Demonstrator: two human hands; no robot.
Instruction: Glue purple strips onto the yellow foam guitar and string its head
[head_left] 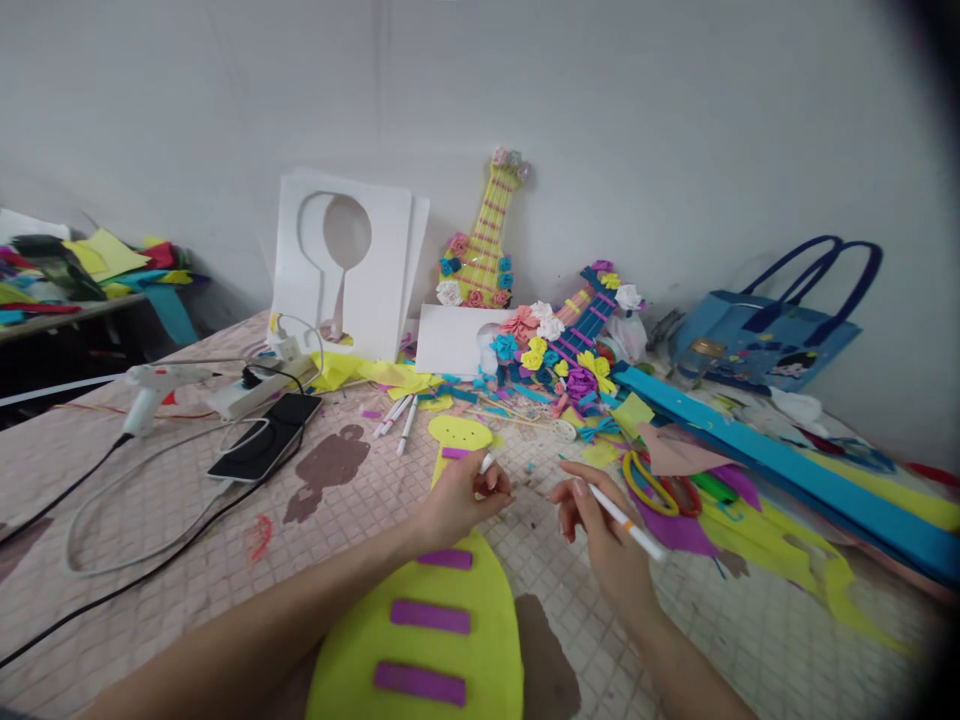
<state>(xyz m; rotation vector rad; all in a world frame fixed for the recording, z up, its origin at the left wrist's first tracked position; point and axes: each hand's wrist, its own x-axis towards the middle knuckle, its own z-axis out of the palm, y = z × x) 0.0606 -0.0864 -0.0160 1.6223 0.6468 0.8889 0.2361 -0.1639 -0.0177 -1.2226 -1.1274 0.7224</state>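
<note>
Between the thumb and fingers of my right hand (604, 525) rests a slim white marker (619, 518) with an orange band, its back end slanting down to the right. My left hand (461, 498) is closed on a small white marker cap (487, 462), its end poking out above the fingers. Under my left hand and forearm lies a yellow guitar-shaped cutout (491, 610) with purple strips (431, 616) across it. Dots mark its rounded head (459, 432). My left hand hides part of the neck.
Several white markers (406, 425) lie beyond the cutout. A phone (266, 437), power strip (255, 392) and glue gun (154, 392) with cables are left. Scissors (651, 490) and paper scraps lie right. Two decorated guitars (484, 240) and a blue bag (765, 335) stand behind.
</note>
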